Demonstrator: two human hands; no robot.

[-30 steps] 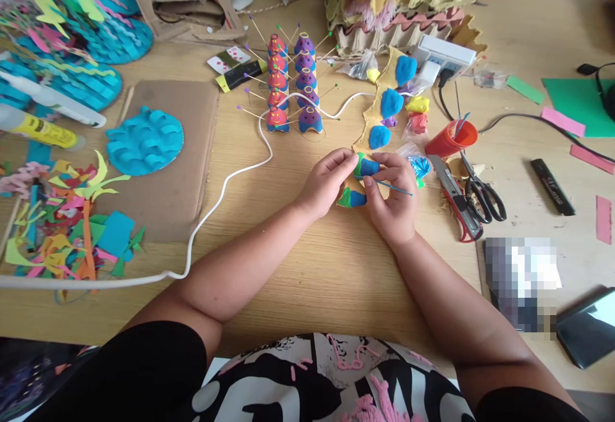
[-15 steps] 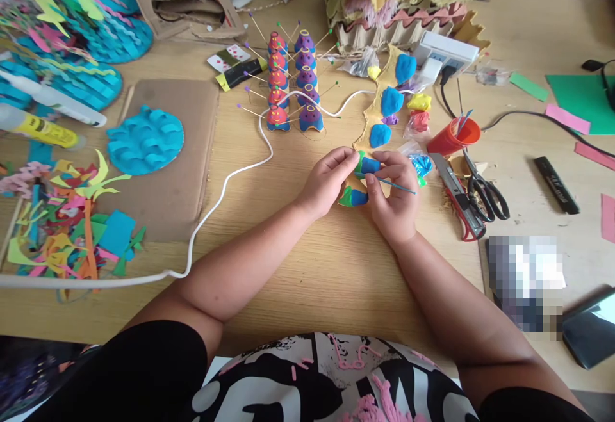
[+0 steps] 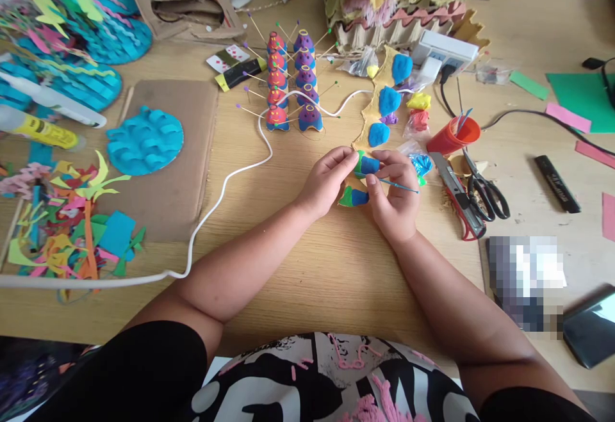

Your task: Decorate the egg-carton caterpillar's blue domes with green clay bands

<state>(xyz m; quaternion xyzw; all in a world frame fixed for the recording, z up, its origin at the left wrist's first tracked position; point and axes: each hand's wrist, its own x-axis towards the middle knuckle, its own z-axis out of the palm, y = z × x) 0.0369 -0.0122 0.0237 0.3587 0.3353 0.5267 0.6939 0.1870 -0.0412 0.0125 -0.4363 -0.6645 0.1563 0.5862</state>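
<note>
A strip of egg carton (image 3: 369, 118) runs away from me, its cups covered with blue clay (image 3: 389, 100). Green clay (image 3: 359, 161) sits beside the blue on the two nearest cups. My left hand (image 3: 331, 178) is closed on the strip's left edge, thumb and fingers pinching near the green clay. In my right hand (image 3: 394, 201) a thin blue modelling tool (image 3: 398, 186) is pinched between thumb and fingers, its inner end lying against the nearer cups. That hand also rests along the strip's right side. The tool's very tip is hard to make out.
Red and purple egg-carton figures (image 3: 307, 82) with pins stand beyond my hands. A white cable (image 3: 225, 178) crosses the table. To the right are an orange cup (image 3: 454, 136), a utility knife (image 3: 459, 198) and scissors (image 3: 483, 191). Paper scraps (image 3: 72, 217) lie left.
The egg-carton strip's far end has shifted slightly to the left. The modelling tool's outer end has moved slightly right. Both hands keep their grip.
</note>
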